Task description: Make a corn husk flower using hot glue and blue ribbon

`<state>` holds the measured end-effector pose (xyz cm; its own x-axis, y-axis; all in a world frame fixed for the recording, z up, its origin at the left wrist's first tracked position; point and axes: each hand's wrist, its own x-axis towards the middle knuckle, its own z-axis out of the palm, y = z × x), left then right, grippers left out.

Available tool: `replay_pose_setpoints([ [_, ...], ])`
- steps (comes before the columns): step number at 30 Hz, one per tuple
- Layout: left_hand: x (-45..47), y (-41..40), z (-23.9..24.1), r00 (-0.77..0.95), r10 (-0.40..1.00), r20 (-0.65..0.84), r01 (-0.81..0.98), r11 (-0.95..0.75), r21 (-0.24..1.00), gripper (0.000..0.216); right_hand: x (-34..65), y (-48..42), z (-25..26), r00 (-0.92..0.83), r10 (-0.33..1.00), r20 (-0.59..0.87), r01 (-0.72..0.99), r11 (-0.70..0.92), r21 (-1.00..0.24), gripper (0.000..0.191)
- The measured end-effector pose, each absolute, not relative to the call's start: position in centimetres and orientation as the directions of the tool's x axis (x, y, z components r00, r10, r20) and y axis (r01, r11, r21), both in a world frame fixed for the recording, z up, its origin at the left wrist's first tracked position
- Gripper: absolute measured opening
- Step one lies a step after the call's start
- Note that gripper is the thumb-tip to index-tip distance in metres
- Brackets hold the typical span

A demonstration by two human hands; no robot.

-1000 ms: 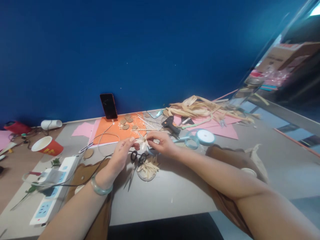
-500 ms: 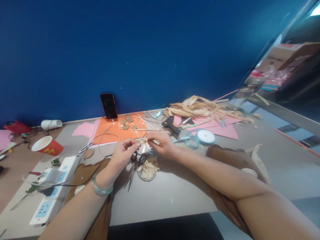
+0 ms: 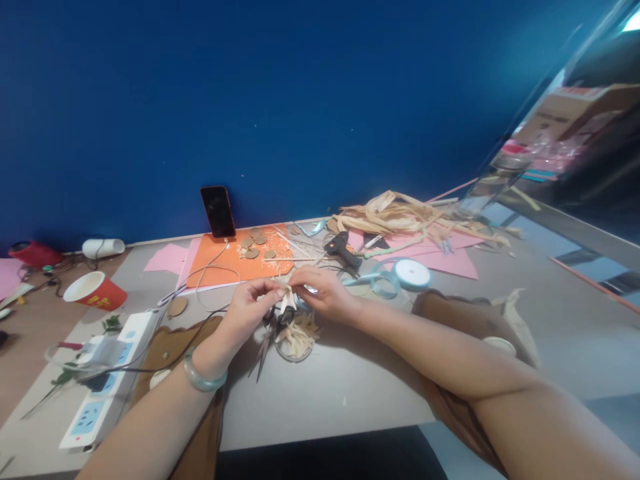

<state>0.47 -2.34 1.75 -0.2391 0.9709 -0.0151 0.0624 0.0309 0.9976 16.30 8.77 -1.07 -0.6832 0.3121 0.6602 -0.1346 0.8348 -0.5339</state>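
Between my hands is a small bunch of pale dried husk strips [image 3: 287,299], its lower ends pointing down. My left hand [image 3: 254,300] pinches it from the left with thumb and forefinger. From the right, my right hand [image 3: 323,292] closes its fingertips on the same bunch. Just below them a round shallow dish [image 3: 295,359] holds cut husk pieces [image 3: 300,335]. Scissors with black handles [image 3: 264,350] lie left of the dish, blades toward me, partly hidden by the bunch and my hand.
Behind my hands lie an orange sheet [image 3: 210,259] with round discs, a black glue gun [image 3: 343,252], a blue ribbon spool [image 3: 411,273] and a husk pile [image 3: 395,213]. A phone [image 3: 218,212] leans on the blue wall. At left are a paper cup [image 3: 95,291] and a power strip [image 3: 110,380].
The husk bunch has turned: its strips were spread upward and outward, and now its ends hang downward. My right hand has shifted slightly left, nearer my left hand.
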Motion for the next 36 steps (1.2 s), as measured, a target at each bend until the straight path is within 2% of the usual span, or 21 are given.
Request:
replay_pose_setpoints([
  [16, 0.33, -2.3, 1.66, -0.221, 0.975, -0.025, 0.089, 0.046, 0.995, 0.015, 16.49, 8.64, -0.96, -0.701, 0.239, 0.672, -0.149, 0.872, -0.467, 0.014],
  [23, 0.37, -2.32, 1.73, -0.281, 0.96, -0.004, 0.208, 0.065, 0.976, 0.01, 16.39, 8.5, -0.89, -0.708, 0.274, 0.651, -0.14, 0.849, -0.51, 0.011],
  [28, 0.22, -2.3, 1.59, -0.281, 0.959, -0.027, 0.258, 0.103, 0.961, 0.015, 16.27, 8.54, -0.76, -0.724, 0.301, 0.621, -0.147, 0.812, -0.565, 0.011],
  [30, 0.18, -2.27, 1.59, -0.281, 0.96, 0.009, 0.267, 0.069, 0.961, 0.017, 16.23, 8.64, -0.81, -0.714, 0.32, 0.623, -0.136, 0.809, -0.572, 0.011],
  [33, 0.2, -2.14, 1.64, -0.311, 0.95, 0.027, 0.21, 0.04, 0.977, 0.023, 16.19, 8.87, -1.02, -0.677, 0.356, 0.644, -0.11, 0.817, -0.567, 0.01],
  [36, 0.24, -1.95, 1.67, -0.327, 0.945, -0.021, 0.081, 0.05, 0.995, 0.025, 16.17, 9.15, -1.2, -0.639, 0.393, 0.661, -0.07, 0.826, -0.559, 0.011],
])
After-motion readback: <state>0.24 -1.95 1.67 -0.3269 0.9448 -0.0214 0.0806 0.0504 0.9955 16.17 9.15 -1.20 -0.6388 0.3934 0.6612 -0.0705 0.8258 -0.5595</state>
